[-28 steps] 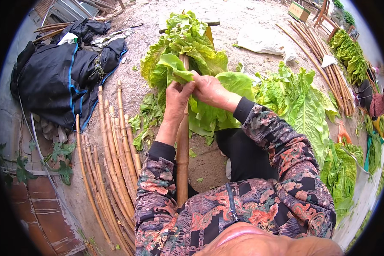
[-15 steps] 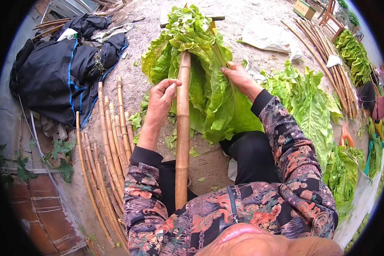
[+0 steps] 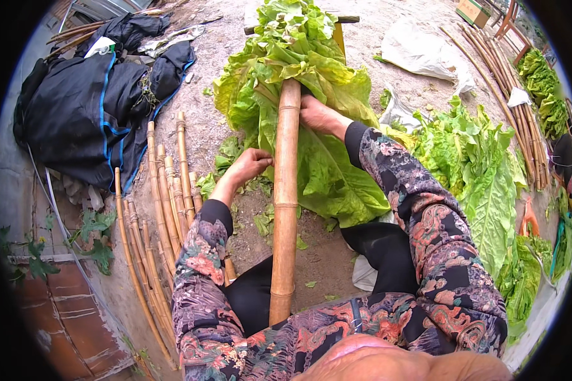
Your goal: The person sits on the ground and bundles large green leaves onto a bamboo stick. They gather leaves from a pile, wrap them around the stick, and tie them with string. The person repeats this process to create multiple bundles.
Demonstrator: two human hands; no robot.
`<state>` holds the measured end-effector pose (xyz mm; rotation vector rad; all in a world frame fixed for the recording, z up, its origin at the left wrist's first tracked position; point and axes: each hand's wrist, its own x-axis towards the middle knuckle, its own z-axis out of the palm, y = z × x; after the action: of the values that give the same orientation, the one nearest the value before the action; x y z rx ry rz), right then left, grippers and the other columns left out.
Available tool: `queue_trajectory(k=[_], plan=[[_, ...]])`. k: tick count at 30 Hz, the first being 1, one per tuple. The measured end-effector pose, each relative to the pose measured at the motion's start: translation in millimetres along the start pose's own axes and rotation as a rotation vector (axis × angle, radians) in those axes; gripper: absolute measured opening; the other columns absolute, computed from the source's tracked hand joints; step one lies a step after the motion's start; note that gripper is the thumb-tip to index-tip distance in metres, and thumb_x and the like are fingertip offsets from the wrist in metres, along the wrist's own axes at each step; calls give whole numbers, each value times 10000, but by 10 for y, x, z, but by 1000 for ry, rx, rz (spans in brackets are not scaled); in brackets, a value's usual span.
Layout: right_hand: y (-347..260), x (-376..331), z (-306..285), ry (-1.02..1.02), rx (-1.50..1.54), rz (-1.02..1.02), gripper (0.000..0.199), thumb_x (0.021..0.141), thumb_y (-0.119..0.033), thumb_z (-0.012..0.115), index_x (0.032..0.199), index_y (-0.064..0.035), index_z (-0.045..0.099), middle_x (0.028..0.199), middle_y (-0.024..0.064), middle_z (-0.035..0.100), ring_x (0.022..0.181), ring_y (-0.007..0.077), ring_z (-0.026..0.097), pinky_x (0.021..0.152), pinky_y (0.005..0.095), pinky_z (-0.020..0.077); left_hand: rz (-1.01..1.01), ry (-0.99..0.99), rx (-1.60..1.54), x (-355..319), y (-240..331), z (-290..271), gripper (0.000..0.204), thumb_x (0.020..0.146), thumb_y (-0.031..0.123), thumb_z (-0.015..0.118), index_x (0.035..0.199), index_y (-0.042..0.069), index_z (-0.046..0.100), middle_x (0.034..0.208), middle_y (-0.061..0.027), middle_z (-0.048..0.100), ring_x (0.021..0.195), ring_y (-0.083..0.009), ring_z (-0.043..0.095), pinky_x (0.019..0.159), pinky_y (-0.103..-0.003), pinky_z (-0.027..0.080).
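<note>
A thick bamboo pole (image 3: 286, 190) runs from my lap away from me, its far part covered by a bunch of broad green leaves (image 3: 337, 76). On the left of the pole, my left hand (image 3: 246, 166) is closed in a pinch, its fingertips close to the bamboo; anything thin in them is too small to see. My right hand (image 3: 323, 118) is on the other side, just under the bunch, with fingers curled against the pole's right side. Leaves and the pole hide its fingertips. Below that hand hangs a large leaf (image 3: 337, 184).
Several bamboo poles (image 3: 165, 203) lie at my left, near a black tarp (image 3: 76, 120) with blue edging. A leaf pile (image 3: 470, 165) is at my right. Farther off are a white sack (image 3: 422, 54) and more poles (image 3: 508, 95). A dark bar (image 3: 346, 20) crosses under the bunch.
My right hand has moved left, from the bunch's right edge to beside the pole. My left hand has dropped lower along the pole. The view has shifted slightly.
</note>
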<state>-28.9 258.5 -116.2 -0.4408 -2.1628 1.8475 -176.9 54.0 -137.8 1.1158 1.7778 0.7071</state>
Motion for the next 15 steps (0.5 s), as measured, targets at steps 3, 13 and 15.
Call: queue_trajectory(k=[3,13,15], plan=[[5,65,-47,-214,-33,17,268,870,-131,615,1097,8,587,1084,50,592,1029,135,498,922,302,404,130,272,367,639,-101,-542,180,853,153,611,929,19,703,852,-108,701,765,-178,656,738,-313,517],[10,427,34,443,639,-250,249,945,-156,469,1109,3,567,1045,80,595,943,139,517,872,308,432,571,637,760,47,2190,-589,176,833,213,587,883,84,695,798,-160,658,763,-328,642,723,-414,503],[-48,464,166,215,1258,-280,280,984,-191,379,1170,-30,512,1103,54,545,978,134,483,908,288,403,468,565,659,-173,1862,-97,156,828,172,570,873,75,684,761,-188,643,722,-361,633,676,-432,494]])
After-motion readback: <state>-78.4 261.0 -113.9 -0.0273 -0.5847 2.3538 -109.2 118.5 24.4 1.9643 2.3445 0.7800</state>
